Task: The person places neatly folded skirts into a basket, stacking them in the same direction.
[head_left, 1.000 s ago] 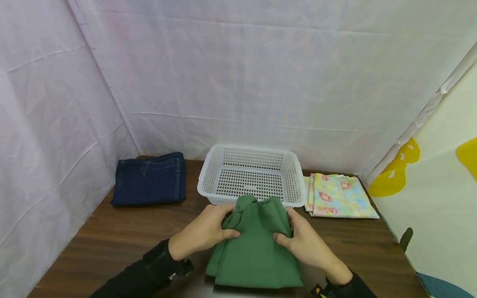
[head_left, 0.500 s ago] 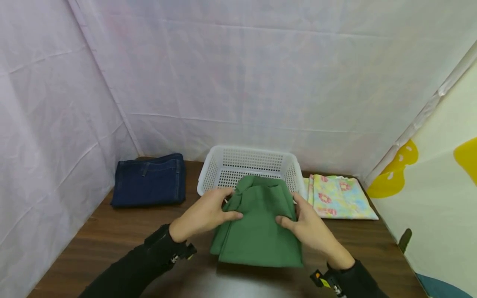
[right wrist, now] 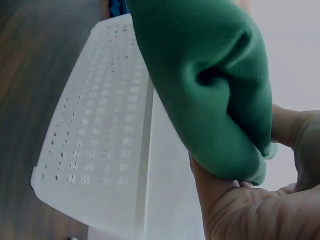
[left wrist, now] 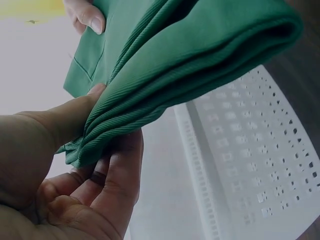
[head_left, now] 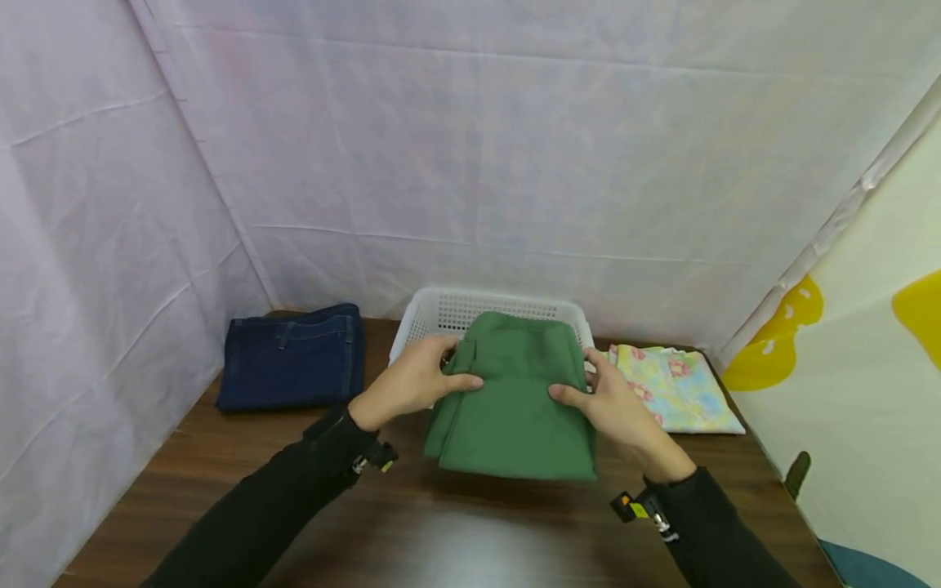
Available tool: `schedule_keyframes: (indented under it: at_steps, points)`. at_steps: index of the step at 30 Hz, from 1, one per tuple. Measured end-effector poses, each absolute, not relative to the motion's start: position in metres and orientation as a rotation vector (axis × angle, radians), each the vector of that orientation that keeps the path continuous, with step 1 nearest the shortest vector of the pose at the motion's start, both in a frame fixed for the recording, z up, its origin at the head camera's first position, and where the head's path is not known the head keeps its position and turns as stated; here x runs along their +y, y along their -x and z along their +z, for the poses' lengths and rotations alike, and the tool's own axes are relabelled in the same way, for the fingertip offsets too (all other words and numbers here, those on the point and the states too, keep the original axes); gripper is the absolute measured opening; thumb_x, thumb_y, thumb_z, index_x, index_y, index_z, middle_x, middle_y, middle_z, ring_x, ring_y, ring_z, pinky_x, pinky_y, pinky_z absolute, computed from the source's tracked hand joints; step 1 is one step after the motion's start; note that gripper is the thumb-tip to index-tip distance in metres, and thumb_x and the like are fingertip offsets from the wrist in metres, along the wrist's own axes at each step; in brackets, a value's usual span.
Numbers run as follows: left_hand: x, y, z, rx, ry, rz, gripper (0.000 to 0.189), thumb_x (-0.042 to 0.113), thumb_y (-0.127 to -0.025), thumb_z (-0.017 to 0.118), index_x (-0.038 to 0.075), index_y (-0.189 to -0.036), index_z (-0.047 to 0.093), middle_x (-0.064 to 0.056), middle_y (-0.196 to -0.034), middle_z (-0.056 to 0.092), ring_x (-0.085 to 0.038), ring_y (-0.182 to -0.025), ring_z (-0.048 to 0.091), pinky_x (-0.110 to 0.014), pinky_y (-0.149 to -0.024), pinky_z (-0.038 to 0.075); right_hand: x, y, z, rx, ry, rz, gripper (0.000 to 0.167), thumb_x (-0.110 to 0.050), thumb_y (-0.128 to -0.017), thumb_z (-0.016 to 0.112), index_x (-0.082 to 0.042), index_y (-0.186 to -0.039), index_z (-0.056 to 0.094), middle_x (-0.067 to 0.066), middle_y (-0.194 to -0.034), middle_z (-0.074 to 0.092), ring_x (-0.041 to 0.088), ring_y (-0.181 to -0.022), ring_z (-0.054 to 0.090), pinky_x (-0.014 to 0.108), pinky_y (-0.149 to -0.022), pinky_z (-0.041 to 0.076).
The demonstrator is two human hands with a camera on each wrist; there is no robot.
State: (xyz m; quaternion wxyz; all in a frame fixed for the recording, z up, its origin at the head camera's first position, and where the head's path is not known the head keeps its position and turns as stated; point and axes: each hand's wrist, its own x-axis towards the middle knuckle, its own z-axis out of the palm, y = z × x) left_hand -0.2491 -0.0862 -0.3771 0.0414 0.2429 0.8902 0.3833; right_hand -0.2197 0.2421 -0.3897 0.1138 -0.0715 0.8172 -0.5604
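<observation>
A folded green garment (head_left: 515,400) is held up between both hands, in front of and partly over the white basket (head_left: 422,314). My left hand (head_left: 415,380) grips its left side, thumb on top and fingers underneath; the left wrist view shows several stacked layers of the green cloth (left wrist: 200,55) pinched there. On the opposite side my right hand (head_left: 621,404) grips the right edge the same way. In the right wrist view the bulging folds of the green cloth (right wrist: 210,100) lie between thumb and fingers. The cloth hides most of the basket's inside.
Folded dark blue jeans (head_left: 290,359) lie at the left of the brown table (head_left: 353,523). To the basket's right lies a folded pastel patterned cloth (head_left: 684,392). White fabric walls (head_left: 470,163) stand behind and to the left, a pale patterned one (head_left: 867,425) to the right.
Both hands have lifted the green garment off the near table area and carried it forward, so it now covers more of the basket. The jeans and the patterned cloth stay in place.
</observation>
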Motion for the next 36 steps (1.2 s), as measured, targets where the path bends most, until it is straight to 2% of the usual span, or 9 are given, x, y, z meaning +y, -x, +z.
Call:
schedule_keyframes:
  at_steps: [5,9,17,23,29,32,36]
  points:
    - [-0.084,0.267,-0.373,2.758,-0.719,1.170,0.049,0.035,-0.108,0.088,0.008,-0.146,0.074,-0.011,-0.121,0.084,-0.017,-0.095,0.079,-0.037,-0.085,0.068,0.243,0.239,-0.384,2.380,0.180,-1.669,0.074,-0.015,-0.117,0.068,-0.007,-0.179,0.029,0.035,-0.167,0.058,0.047,-0.143,0.071,0.055,-0.108,0.068]
    - [-0.081,0.280,-0.371,2.724,-0.733,1.223,0.047,0.032,-0.109,0.087,0.008,-0.147,0.074,-0.013,-0.124,0.084,-0.020,-0.098,0.080,-0.038,-0.088,0.069,0.245,0.254,-0.381,2.410,0.190,-1.664,0.074,-0.013,-0.118,0.067,-0.004,-0.180,0.028,0.035,-0.169,0.056,0.052,-0.151,0.064,0.055,-0.115,0.065]
    - [-0.074,0.304,-0.368,2.796,-0.780,1.200,0.044,0.031,-0.109,0.087,0.007,-0.144,0.076,-0.016,-0.123,0.082,-0.024,-0.098,0.078,-0.040,-0.089,0.067,0.246,0.281,-0.375,2.420,0.168,-1.685,0.075,-0.010,-0.118,0.066,-0.001,-0.180,0.026,0.036,-0.170,0.053,0.053,-0.153,0.061,0.059,-0.120,0.062]
    - [-0.069,0.322,-0.367,2.849,-0.768,1.183,0.037,0.034,-0.109,0.087,0.007,-0.132,0.079,-0.016,-0.116,0.082,-0.023,-0.087,0.074,-0.041,-0.084,0.063,0.244,0.300,-0.371,2.457,0.128,-1.646,0.080,-0.010,-0.117,0.067,-0.002,-0.183,0.023,0.035,-0.173,0.052,0.053,-0.156,0.060,0.063,-0.124,0.059]
    - [-0.066,0.337,-0.366,2.916,-0.690,1.139,0.041,0.038,-0.109,0.086,0.005,-0.131,0.077,-0.018,-0.121,0.079,-0.025,-0.090,0.071,-0.040,-0.081,0.057,0.241,0.316,-0.369,2.470,0.102,-1.632,0.078,-0.011,-0.117,0.068,0.001,-0.181,0.026,0.036,-0.168,0.055,0.051,-0.152,0.063,0.060,-0.122,0.061]
    - [-0.065,0.344,-0.365,2.904,-0.661,1.169,0.037,0.035,-0.110,0.085,0.003,-0.128,0.076,-0.017,-0.115,0.077,-0.023,-0.086,0.066,-0.037,-0.078,0.052,0.238,0.325,-0.368,2.482,0.090,-1.622,0.076,-0.011,-0.117,0.068,0.002,-0.180,0.028,0.035,-0.168,0.055,0.050,-0.151,0.063,0.060,-0.122,0.060]
    - [-0.065,0.353,-0.367,2.891,-0.645,1.194,0.029,0.030,-0.110,0.086,0.005,-0.113,0.072,-0.011,-0.099,0.069,-0.021,-0.081,0.061,-0.035,-0.076,0.049,0.234,0.335,-0.368,2.489,0.096,-1.590,0.071,-0.010,-0.117,0.067,0.005,-0.178,0.033,0.035,-0.167,0.054,0.051,-0.149,0.064,0.061,-0.119,0.061]
